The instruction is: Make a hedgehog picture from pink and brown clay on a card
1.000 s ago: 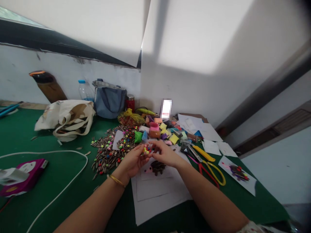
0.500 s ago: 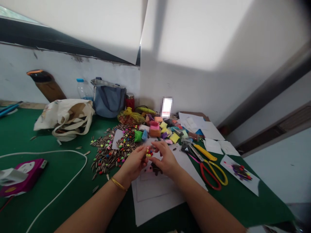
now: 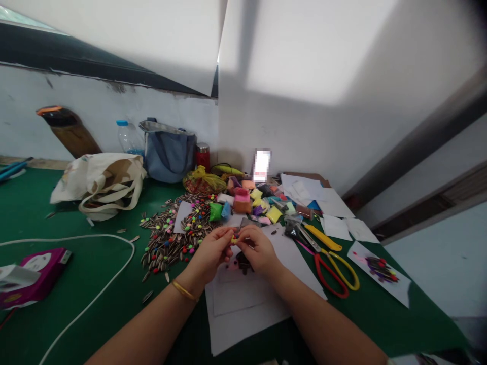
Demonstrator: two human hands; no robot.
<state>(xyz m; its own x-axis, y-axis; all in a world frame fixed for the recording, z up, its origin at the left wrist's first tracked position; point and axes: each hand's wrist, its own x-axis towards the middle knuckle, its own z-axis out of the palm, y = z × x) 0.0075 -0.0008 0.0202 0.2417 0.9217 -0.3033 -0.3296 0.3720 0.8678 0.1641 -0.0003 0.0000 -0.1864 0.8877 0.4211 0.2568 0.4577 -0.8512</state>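
Observation:
My left hand (image 3: 215,248), with a gold bracelet at its wrist, is closed in a pinch on a small cluster of coloured balls (image 3: 235,238), yellow ones and a darker one showing. My right hand (image 3: 259,252) meets it from the other side, thumb and fingers pressed together at the cluster. What lies between the right fingertips is hidden. Below both hands, on stacked white paper (image 3: 247,319), is a dark brown and pink clay figure (image 3: 242,262), partly covered by the right hand.
Left of the hands spreads a pile of striped seeds and coloured balls (image 3: 171,243). Bagged clay (image 3: 242,200) lies behind. Scissors (image 3: 331,268) and a yellow cutter (image 3: 323,237) rest at right, near a decorated card (image 3: 380,271). A white cable (image 3: 125,263) curves across the green table.
My right hand has moved in to the left; its thumb and fingers, apart before, are now closed together at the cluster. My left hand stays about where it was.

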